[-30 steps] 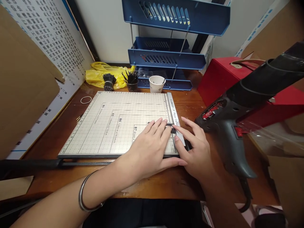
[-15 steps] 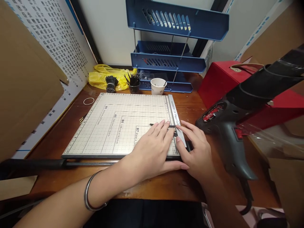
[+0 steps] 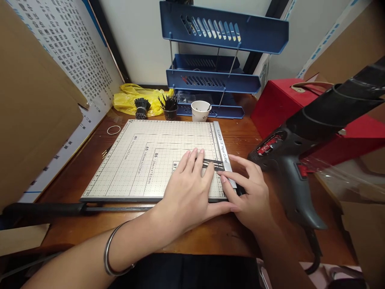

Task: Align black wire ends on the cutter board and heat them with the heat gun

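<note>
My left hand (image 3: pixel 191 180) lies flat on the gridded board of a paper cutter (image 3: pixel 117 170), fingers stretched out. Several thin black wires (image 3: pixel 215 163) lie side by side under and beside its fingers, running toward the cutter's metal edge strip. At that edge, my right hand (image 3: pixel 251 192) has thumb and index finger close together on the end of the nearest wire, its other fingers bent loosely. The tip of my left thumb touches the right hand. The left fingers cover part of the wires. In front of the board lies the cutter's black-handled blade arm (image 3: pixel 45 208).
Behind the board stand a tied black wire bundle (image 3: pixel 141 108), a dark cup of wires (image 3: pixel 170 108), a white paper cup (image 3: pixel 201 111) and a blue tiered tray (image 3: pixel 213 82). A yellow bag (image 3: pixel 124 98) lies behind. A heat gun (image 3: pixel 297 160) and red box (image 3: pixel 273 104) are on the right.
My left hand has slid left, uncovering more of the black wires. The right index finger has moved down and toward the thumb. The view has shifted slightly.
</note>
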`<state>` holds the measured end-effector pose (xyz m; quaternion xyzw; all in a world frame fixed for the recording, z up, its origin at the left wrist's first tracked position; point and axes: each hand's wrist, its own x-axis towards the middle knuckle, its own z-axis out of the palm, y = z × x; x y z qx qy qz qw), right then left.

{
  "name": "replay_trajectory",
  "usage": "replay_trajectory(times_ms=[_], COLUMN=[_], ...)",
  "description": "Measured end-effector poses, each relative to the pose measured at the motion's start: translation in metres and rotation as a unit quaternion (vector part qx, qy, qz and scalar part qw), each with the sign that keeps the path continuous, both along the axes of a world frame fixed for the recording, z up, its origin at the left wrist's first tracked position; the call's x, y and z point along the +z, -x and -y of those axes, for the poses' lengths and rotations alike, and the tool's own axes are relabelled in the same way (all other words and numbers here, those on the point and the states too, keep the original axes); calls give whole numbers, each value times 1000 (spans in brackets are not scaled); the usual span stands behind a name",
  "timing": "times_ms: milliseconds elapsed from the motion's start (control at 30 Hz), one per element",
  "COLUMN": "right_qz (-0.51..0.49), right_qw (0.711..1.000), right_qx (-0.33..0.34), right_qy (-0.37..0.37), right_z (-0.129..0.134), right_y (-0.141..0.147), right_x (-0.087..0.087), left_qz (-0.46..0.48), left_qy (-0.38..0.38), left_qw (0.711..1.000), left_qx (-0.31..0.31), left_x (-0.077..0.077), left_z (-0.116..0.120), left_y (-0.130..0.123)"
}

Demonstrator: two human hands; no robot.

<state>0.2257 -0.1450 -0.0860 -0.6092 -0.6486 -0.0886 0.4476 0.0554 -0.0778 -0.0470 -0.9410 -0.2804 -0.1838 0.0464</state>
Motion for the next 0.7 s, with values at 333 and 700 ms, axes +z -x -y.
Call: replay_trajectory(times_ms=[333,700], right_qz=[-17,-23], right_qw=[1000,1000], right_qx=[-20,-15], right_qy=[4,11], right_z=[0,-1], right_y=[2,3], right_x=[-1,3], left_qz=[3,2], left_qy=[15,12], left_qw=[1000,1000], left_qx=[14,28], left_x=[2,4], left_z=[-2,-7], left_y=[1,3])
